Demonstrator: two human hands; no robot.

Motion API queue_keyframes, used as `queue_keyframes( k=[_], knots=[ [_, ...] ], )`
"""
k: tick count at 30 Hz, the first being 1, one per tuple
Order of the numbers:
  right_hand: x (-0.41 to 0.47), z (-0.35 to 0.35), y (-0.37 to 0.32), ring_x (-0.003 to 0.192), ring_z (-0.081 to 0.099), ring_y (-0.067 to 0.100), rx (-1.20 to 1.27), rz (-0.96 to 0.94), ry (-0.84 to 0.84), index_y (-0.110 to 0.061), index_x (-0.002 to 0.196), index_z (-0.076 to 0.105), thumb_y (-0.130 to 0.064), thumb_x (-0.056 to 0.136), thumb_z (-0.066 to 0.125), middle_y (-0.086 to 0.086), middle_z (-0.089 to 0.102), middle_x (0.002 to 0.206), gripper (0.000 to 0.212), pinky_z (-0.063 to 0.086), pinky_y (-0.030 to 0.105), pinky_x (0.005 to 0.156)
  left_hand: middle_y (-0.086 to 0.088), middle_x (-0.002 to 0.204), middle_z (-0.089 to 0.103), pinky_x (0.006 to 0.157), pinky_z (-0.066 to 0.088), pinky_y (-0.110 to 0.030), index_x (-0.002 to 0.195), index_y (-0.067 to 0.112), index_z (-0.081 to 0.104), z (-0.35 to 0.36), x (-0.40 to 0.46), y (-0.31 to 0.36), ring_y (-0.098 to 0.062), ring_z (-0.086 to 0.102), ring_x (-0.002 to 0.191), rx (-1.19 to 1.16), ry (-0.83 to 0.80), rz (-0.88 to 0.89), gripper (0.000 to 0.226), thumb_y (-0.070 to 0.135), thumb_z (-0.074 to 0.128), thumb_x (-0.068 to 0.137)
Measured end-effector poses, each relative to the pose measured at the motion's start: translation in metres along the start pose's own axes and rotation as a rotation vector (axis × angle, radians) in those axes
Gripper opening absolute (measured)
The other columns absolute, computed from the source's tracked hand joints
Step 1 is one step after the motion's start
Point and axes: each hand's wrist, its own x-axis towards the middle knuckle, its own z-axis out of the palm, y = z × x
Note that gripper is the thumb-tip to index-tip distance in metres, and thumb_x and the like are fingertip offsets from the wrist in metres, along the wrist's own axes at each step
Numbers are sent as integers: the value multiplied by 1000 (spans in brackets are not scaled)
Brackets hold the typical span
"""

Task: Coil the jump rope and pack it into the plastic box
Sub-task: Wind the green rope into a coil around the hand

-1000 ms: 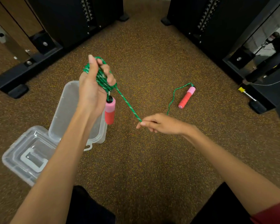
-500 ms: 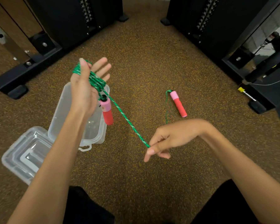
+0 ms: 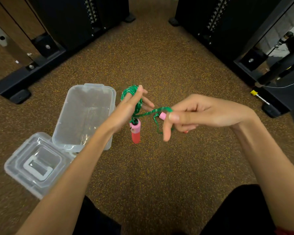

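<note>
Last loop of the jump rope, coil riding on spread fingers.

The left hand has its fingers straight with the green jump rope wound round them, one handle dangling; the right hand pinches the tail by the second handle. The coil could slide off and unravel beside the plastic box. I can read no writing anywhere.

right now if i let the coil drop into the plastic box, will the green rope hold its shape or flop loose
Probably flop. The green rope sags between the left hand and right hand, so it looks limp. The hanging handle may tug loops loose. The plastic box walls should contain it.
</note>
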Motion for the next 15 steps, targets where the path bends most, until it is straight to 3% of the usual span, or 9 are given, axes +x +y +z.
queue_keyframes(
  k=[4, 7, 13, 15],
  knots=[
    [-2, -4, -1, 52, 26, 18, -9, -9, 281, -12, 85, 69, -30, 95, 37, 11, 27, 56, 38, 29, 15, 54, 3, 73, 69, 88, 45, -32, 101, 11, 53, 6, -4, 5, -9, 67, 73, 35, -106, -71, 69, 52, -2, 96],
    [1, -7, 1, 54, 26, 11, -12, 20, 439, -12, 77, 64, -33, 95, 38, 2, 27, 57, 38, 27, 16, 53, 2, 69, 70, 80, 42, -29, 99, 11, 55, 11, -10, 8, -12, 67, 70, 132, -197, -88, 80, 53, -12, 92],
    [10, -12, 9, 52, 23, 10, -97, 32, 684, -6, 70, 57, -26, 100, 38, 0, 25, 56, 41, 23, 19, 52, -4, 67, 66, 71, 49, -24, 98, 13, 58, 14, -15, 11, -18, 65, 67, 171, -292, -72, 80, 60, -5, 86],
    [14, -14, 14, 52, 24, 11, -146, 32, 775, -4, 70, 56, -25, 102, 40, 4, 27, 57, 41, 23, 22, 52, -2, 61, 63, 81, 54, -36, 96, 11, 60, 13, -19, 13, -26, 63, 70, 183, -335, -52, 76, 64, 7, 82]
  ],
)
